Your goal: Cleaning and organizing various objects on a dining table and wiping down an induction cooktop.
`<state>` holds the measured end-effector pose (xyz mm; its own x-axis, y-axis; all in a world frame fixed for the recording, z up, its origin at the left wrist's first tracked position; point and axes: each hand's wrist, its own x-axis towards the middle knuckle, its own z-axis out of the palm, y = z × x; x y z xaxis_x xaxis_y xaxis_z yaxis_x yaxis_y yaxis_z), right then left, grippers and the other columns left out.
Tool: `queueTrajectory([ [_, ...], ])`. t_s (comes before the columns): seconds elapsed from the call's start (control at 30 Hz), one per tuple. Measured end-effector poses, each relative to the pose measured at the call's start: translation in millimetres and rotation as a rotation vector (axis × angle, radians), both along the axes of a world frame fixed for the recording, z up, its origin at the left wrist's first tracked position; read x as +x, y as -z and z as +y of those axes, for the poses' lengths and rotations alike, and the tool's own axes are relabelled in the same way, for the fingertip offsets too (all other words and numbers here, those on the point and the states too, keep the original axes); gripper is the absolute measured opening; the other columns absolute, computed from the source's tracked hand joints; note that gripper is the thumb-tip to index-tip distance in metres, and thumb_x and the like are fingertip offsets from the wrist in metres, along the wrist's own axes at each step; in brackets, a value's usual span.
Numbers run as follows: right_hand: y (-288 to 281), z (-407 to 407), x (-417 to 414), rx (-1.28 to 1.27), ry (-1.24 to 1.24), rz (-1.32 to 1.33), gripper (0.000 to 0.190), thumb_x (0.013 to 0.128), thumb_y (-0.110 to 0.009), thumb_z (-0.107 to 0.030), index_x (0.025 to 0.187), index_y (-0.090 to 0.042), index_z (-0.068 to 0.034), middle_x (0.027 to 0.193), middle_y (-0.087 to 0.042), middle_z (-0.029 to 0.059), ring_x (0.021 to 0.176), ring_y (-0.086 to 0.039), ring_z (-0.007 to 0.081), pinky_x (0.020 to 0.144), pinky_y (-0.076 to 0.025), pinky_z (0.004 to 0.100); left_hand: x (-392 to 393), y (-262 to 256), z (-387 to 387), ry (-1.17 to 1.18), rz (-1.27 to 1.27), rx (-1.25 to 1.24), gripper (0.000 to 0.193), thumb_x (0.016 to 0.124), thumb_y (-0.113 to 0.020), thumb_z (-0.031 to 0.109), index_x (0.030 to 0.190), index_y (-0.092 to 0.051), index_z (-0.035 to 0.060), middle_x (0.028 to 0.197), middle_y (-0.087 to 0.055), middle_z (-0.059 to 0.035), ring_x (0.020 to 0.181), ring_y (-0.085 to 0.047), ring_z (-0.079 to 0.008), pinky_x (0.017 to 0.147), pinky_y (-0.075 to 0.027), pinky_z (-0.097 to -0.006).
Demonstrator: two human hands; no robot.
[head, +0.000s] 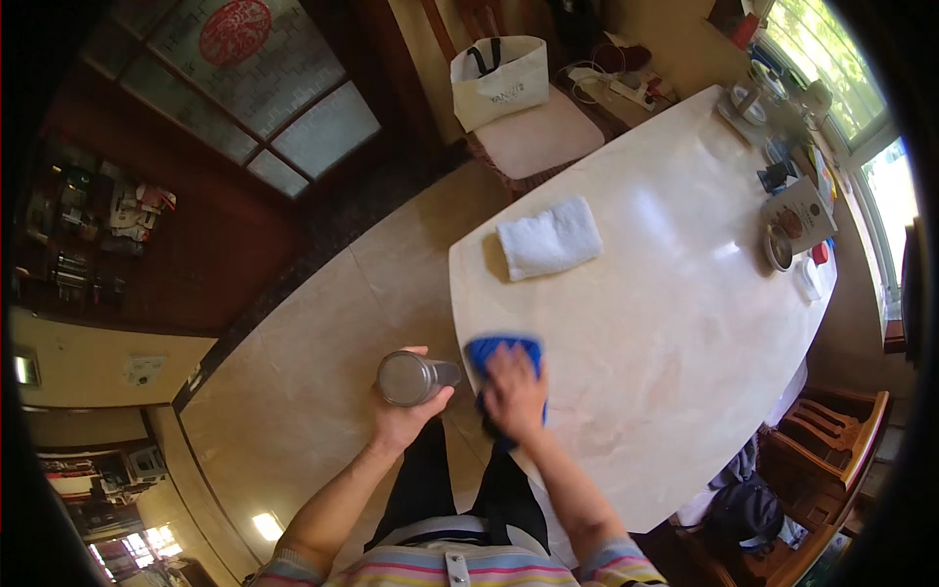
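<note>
My left hand (400, 422) is wrapped around a grey cylindrical container (407, 378), held off the table's near left edge with its round end towards me. What the container holds cannot be seen. Under my right hand (519, 396) a blue cloth (488, 348) is pressed flat against the pale marble-patterned tabletop (660, 330), right at the table's edge. Both the hand and the cloth look blurred. Farther up the table lies a folded white towel (550, 238), apart from both hands.
A chair (539, 143) bearing a white tote bag (500, 84) stands beyond the table. Along the window side are a printed box (803, 213), a metal bowl (777, 248) and a kitchen scale (741, 110). A wooden chair (829, 433) and a dark backpack (747, 510) are at right.
</note>
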<state>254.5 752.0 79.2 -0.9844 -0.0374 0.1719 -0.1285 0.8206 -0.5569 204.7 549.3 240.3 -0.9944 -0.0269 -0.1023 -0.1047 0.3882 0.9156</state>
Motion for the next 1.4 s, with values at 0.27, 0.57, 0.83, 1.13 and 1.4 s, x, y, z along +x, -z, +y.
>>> queueTrajectory([
  [0.27,-18,8,135,0.086,0.643,-0.049,0.049,0.092,-0.069,-0.018,0.139,-0.063,-0.005,0.149,-0.058,0.0221,0.143,-0.049,0.0421,0.123,-0.03,0.0548,-83,0,-126,0.094,0.037,-0.015,0.061,0.073,-0.093,0.009,0.127,-0.065,0.0043,0.116,-0.07,-0.0045,0.101,-0.068,-0.0147,0.091,-0.056,-0.0312],
  [0.57,19,-115,-66,0.297,0.806,-0.159,0.058,0.09,-0.072,-0.024,0.146,-0.06,-0.015,0.16,-0.051,0.0106,0.15,-0.041,0.0365,0.125,-0.027,0.0526,-176,-30,-168,0.413,0.02,0.025,0.069,0.071,-0.096,0.011,0.132,-0.063,0.006,0.116,-0.071,-0.0067,0.102,-0.069,-0.0169,0.093,-0.057,-0.0326],
  [0.83,31,26,-59,0.362,1.285,-0.023,0.045,0.1,-0.06,-0.019,0.145,-0.063,-0.014,0.156,-0.056,0.0088,0.147,-0.047,0.0336,0.122,-0.033,0.0531,-251,-29,-109,0.666,-0.044,0.079,0.073,0.07,-0.097,0.015,0.133,-0.062,0.0029,0.123,-0.07,-0.0091,0.107,-0.069,-0.0176,0.095,-0.056,-0.0328],
  [1.13,54,201,-150,0.385,2.033,-0.391,0.059,0.098,-0.061,-0.046,0.152,-0.055,-0.023,0.164,-0.047,0.0052,0.152,-0.041,0.0278,0.12,-0.026,0.0677,-366,-50,-9,0.824,0.028,0.024,0.064,0.069,-0.095,0.013,0.126,-0.067,0.0024,0.125,-0.069,-0.0094,0.11,-0.068,-0.0186,0.098,-0.055,-0.0342],
  [1.4,43,265,-333,0.197,1.057,0.081,0.047,0.087,-0.074,-0.027,0.134,-0.069,-0.019,0.152,-0.059,0.0058,0.147,-0.048,0.03,0.126,-0.028,0.056,-432,-61,166,1.256,0.162,0.016,0.066,0.07,-0.095,0.01,0.129,-0.066,0.0012,0.127,-0.067,-0.0101,0.112,-0.067,-0.0197,0.101,-0.053,-0.0332],
])
